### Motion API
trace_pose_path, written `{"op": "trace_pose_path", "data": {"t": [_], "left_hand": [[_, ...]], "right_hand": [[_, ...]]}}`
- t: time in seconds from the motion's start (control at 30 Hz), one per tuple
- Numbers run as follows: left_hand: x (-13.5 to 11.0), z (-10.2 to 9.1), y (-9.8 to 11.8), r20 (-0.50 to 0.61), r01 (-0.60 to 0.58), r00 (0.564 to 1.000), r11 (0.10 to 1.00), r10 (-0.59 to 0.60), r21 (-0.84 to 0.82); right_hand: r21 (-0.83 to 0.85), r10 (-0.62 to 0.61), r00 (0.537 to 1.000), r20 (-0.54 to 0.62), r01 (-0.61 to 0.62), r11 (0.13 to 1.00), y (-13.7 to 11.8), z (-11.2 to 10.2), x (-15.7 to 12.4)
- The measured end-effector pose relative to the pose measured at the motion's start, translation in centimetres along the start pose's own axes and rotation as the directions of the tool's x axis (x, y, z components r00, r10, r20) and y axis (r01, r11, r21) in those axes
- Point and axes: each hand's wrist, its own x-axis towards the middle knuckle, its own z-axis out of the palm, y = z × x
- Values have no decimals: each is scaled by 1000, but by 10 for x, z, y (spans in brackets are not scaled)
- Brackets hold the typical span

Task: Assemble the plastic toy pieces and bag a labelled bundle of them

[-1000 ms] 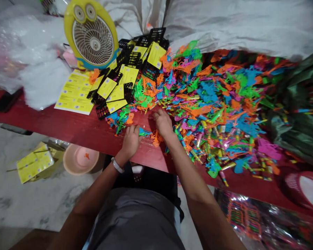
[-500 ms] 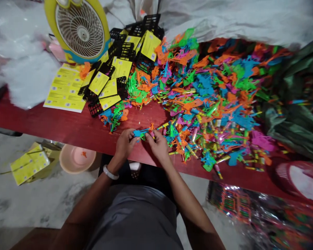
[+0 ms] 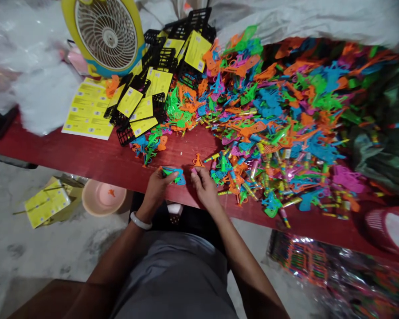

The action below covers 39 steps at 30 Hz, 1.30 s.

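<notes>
My left hand [image 3: 158,186] grips a small bunch of plastic toy pieces [image 3: 174,174], blue and green, at the near edge of the red table [image 3: 86,155]. My right hand [image 3: 204,188] is beside it with curled fingers pinching a small pink piece I cannot name. An orange piece [image 3: 197,160] stands just beyond my right fingers. A big heap of bright plastic toy pieces [image 3: 272,115] covers the table to the right.
Black plastic baskets with yellow cards [image 3: 153,84] are piled at the back left, with a sheet of yellow labels [image 3: 88,113] and a yellow fan [image 3: 104,35] nearby. A pink bowl [image 3: 103,197] and yellow packets [image 3: 46,204] lie on the floor. A red basket [image 3: 390,230] sits at the right.
My hands drew back from the heap to the table's near edge and gathered a blue and green piece between them. They have now parted slightly, the left keeping the bunch.
</notes>
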Motion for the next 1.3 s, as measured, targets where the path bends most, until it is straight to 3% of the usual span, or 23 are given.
{"op": "trace_pose_path", "data": {"t": [0.1, 0.43, 0.7, 0.8, 0.9, 0.97, 1.03, 1.1, 1.13, 1.17, 1.2, 1.23, 1.3], "left_hand": [[-1, 3, 0, -25, 26, 999, 999, -27, -39], [-3, 5, -2, 29, 11, 1000, 998, -9, -58], [-9, 10, -10, -13, -24, 1000, 980, 22, -196], [-9, 12, -8, 31, -25, 999, 998, 27, -63], [3, 17, 1, 117, -126, 988, 964, 101, 234], [18, 16, 11, 137, -282, 959, 838, 246, 468], [37, 11, 18, 100, -357, 901, 589, 423, 725], [51, 1, 22, 93, -279, 860, 308, 502, 909], [56, -4, 22, 115, -242, 859, 199, 499, 950], [59, -8, 20, 143, -226, 864, 118, 482, 967], [60, -12, 17, 175, -227, 869, 60, 462, 972], [59, -14, 14, 203, -237, 871, 20, 447, 971], [56, -17, 7, 234, -251, 867, -20, 440, 968]], "right_hand": [[-77, -20, 1000, 10, 21, 997, 5, -3, -3], [-52, -93, 992, 84, 97, 994, 6, 1, -1], [-146, -164, 972, 171, 189, 971, 1, 6, -13], [-156, -201, 971, 128, 220, 963, -3, 9, -24], [-214, -260, 965, 25, 259, 942, -9, -8, -23], [-343, -320, 938, -131, 259, 903, -12, -38, -14], [-539, -416, 843, -341, 187, 821, -16, -77, 1], [-718, -548, 690, -473, 59, 694, -20, -112, 15], [-773, -602, 634, -486, 9, 634, -22, -122, 22], [-807, -634, 614, -471, -8, 591, -23, -126, 29], [-821, -637, 636, -435, 10, 571, -24, -123, 36], [-817, -611, 693, -384, 53, 574, -25, -114, 45], [-772, -469, 855, -221, 140, 620, -23, -80, 66]]}}
